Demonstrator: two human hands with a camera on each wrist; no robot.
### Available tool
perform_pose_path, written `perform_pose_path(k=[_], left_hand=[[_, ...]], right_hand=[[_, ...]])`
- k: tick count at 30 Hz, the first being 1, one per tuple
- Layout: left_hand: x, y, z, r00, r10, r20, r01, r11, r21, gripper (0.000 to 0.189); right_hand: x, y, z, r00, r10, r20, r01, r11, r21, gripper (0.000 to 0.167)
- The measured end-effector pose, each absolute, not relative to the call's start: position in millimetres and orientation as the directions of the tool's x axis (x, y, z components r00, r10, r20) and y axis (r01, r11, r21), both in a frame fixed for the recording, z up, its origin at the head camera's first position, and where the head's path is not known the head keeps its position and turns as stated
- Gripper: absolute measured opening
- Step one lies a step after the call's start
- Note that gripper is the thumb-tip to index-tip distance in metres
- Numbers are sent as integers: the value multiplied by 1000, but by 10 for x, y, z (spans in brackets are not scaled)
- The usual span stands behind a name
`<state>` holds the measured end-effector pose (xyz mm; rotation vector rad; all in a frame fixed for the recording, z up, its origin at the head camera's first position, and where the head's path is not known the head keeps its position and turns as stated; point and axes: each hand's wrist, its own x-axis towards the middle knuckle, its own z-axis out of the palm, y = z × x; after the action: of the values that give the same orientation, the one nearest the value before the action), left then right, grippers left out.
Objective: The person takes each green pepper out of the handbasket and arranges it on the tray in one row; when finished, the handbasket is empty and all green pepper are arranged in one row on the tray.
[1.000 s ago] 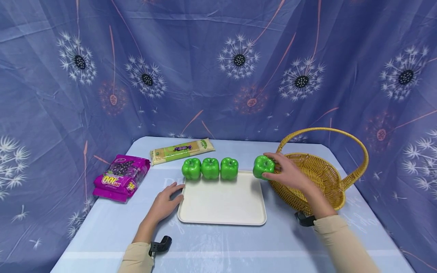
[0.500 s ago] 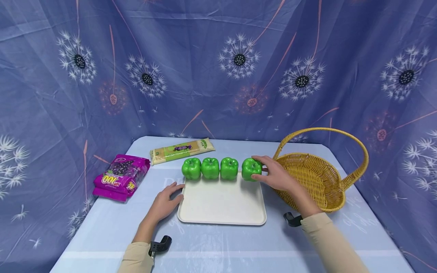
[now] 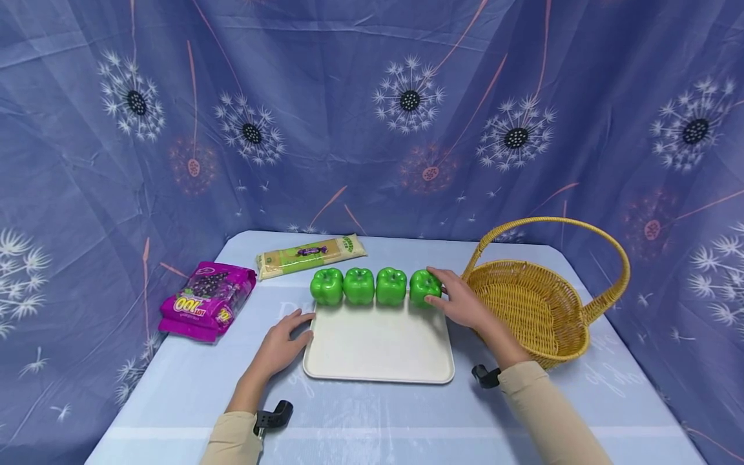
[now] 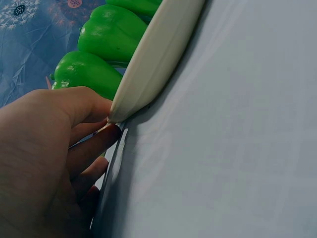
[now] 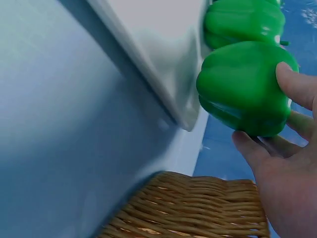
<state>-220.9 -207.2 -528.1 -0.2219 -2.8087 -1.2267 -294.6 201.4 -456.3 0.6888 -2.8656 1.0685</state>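
My right hand [image 3: 462, 300] holds a green bell pepper [image 3: 423, 288] at the far right corner of a white tray [image 3: 378, 349]. In the right wrist view, the thumb and fingers stand around that bell pepper [image 5: 242, 87]. Three more green bell peppers [image 3: 358, 286] line the tray's far edge to its left. My left hand [image 3: 279, 345] rests by the tray's left side, its fingertips touching the rim. The left wrist view has the thumb and fingers of the left hand [image 4: 54, 148] at the tray's edge [image 4: 148, 59], with nothing gripped around.
Right of the tray stands a wicker basket [image 3: 535, 342] with a tall arched handle. A purple snack bag [image 3: 206, 300] lies at the left. Behind the bell peppers is a long green-and-beige packet [image 3: 310, 256]. A blue patterned curtain [image 3: 325, 129] closes off the table's back and sides.
My right hand has carried the green bell pepper leftward from beside the basket to the right end of the row. My left hand has stayed at the tray.
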Motion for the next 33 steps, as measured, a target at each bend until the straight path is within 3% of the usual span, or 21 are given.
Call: perform_pose_path(k=[19,33], left_hand=[[-2191,-2059,-5260,-989,94,113,147,673,725,41],[-2175,-2070,-5272,-988,97,122,155,675,722,41]], right_hand=[[-3017,1950,-4710,-934,-329,137,-342,722,-602,73],[-2976,1938,-4669,-941,-324,98,-307,694,-651,82]])
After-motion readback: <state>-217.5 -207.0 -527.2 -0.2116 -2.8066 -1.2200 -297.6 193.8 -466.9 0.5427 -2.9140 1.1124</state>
